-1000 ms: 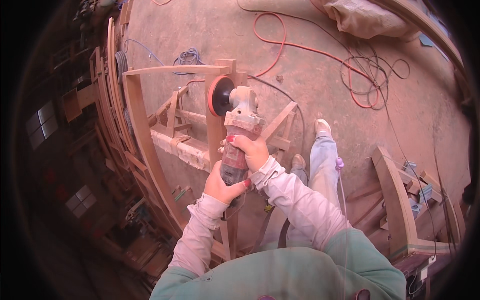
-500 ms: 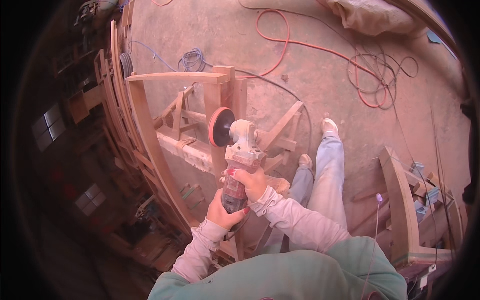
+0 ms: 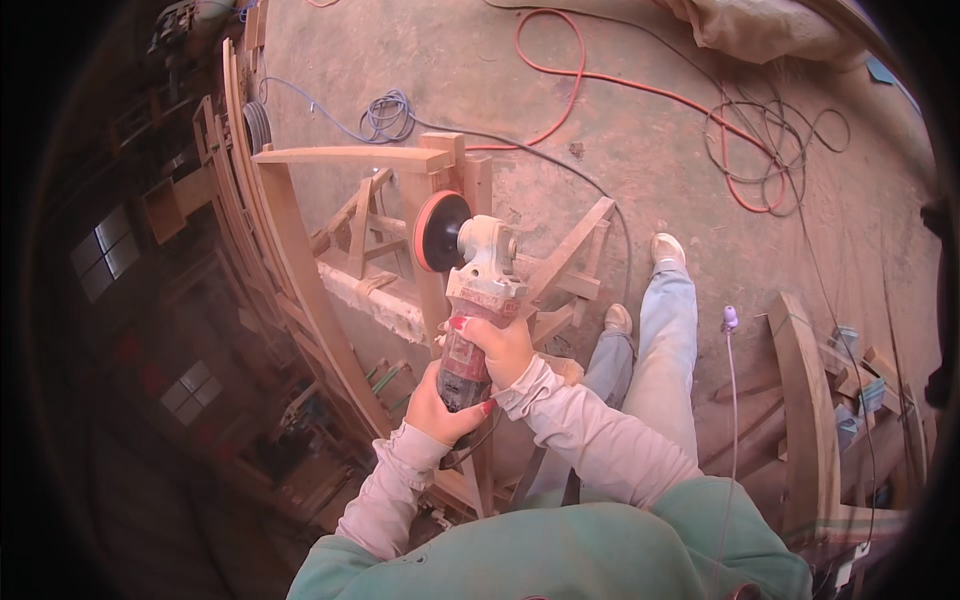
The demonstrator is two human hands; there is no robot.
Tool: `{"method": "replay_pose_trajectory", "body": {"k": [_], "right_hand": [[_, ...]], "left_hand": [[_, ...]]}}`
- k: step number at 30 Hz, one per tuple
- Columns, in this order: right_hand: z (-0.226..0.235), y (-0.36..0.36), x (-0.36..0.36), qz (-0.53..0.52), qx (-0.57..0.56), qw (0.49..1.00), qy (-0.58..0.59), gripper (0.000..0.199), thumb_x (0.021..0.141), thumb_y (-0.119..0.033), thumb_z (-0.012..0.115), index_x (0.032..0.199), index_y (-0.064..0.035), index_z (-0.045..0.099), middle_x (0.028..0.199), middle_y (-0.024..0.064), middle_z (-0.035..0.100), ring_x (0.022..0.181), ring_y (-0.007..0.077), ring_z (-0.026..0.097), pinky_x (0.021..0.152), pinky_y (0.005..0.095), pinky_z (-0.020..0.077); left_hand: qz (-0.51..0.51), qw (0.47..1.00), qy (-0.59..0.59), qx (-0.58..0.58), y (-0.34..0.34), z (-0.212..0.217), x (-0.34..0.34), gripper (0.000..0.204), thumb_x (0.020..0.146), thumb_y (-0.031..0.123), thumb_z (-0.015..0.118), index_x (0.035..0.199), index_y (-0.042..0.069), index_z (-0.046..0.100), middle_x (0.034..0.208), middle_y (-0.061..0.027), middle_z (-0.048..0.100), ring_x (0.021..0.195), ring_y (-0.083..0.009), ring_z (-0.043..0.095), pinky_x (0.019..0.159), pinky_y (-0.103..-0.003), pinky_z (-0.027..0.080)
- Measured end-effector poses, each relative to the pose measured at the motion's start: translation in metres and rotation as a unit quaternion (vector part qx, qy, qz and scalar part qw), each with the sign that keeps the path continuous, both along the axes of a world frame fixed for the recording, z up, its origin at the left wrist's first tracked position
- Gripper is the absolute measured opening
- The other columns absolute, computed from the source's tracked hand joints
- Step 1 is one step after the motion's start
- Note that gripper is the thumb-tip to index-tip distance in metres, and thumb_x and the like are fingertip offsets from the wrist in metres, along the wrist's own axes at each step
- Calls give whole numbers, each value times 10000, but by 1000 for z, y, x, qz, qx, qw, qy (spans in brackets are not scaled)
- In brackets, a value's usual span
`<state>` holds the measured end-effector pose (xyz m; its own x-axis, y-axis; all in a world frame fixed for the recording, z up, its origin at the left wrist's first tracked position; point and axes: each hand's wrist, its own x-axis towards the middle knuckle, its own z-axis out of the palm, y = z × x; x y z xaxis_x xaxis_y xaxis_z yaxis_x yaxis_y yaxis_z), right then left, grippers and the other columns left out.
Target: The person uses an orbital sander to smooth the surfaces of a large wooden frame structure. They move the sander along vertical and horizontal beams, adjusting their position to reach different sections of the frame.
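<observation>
Both hands grip a dusty angle grinder with a round sanding disc, orange at the rim and black behind. My left hand is closed round the rear of its body. Farther forward, my right hand wraps the body just behind the grey metal head. The disc stands on edge beside the upright post of a wooden frame; whether it touches the wood I cannot tell. The frame's curved top rail lies just beyond the disc, and its long side rail runs down to the left.
A wooden trestle stands behind the grinder. Blue cable and red hose lie coiled on the floor. At right is a curved wooden piece near small offcuts. A purple earbud dangles on its cord.
The grinder and both hands have shifted slightly up and left, bringing the disc higher along the post. The dangling earbud has swung upward and left. My grip is unchanged.
</observation>
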<state>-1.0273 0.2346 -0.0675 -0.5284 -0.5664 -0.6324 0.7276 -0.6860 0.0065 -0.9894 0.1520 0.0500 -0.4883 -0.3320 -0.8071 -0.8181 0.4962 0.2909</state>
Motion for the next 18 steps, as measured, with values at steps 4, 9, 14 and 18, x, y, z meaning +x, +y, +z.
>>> {"method": "replay_pose_trajectory", "body": {"k": [4, 9, 14, 18], "right_hand": [[5, 4, -3, 9, -11, 1000, -4, 363, 782, -124, 635, 1105, 16, 547, 928, 106, 618, 805, 196, 646, 715, 343, 550], [-4, 2, -31, -13, 10, 1000, 10, 323, 785, -137, 630, 1063, 14, 565, 869, 105, 639, 763, 197, 651, 698, 333, 546], [1, -1, 4, 9, 5, 1000, -27, 313, 789, -107, 631, 1067, 21, 566, 890, 111, 639, 777, 208, 656, 704, 340, 550], [13, 2, 7, -10, -8, 999, -42, 286, 795, -121, 642, 1034, 26, 588, 866, 98, 644, 763, 197, 654, 692, 332, 545]], "left_hand": [[4, 1000, -4, 2, -1, 3, 0, 617, 677, 233, 810, 1153, 2, 493, 988, -51, 607, 912, -116, 565, 832, -283, 453], [24, 1000, 11, 16, -3, -9, -26, 605, 683, 230, 809, 1142, 4, 487, 959, -45, 601, 866, -113, 565, 800, -276, 457], [20, 999, -47, -9, -3, 1, 4, 678, 660, 291, 812, 1173, -19, 493, 1017, -112, 633, 938, -164, 601, 851, -311, 469], [-1, 999, -42, -18, -3, 9, 7, 668, 659, 282, 809, 1169, -16, 499, 988, -111, 643, 920, -170, 610, 847, -313, 472]]}}
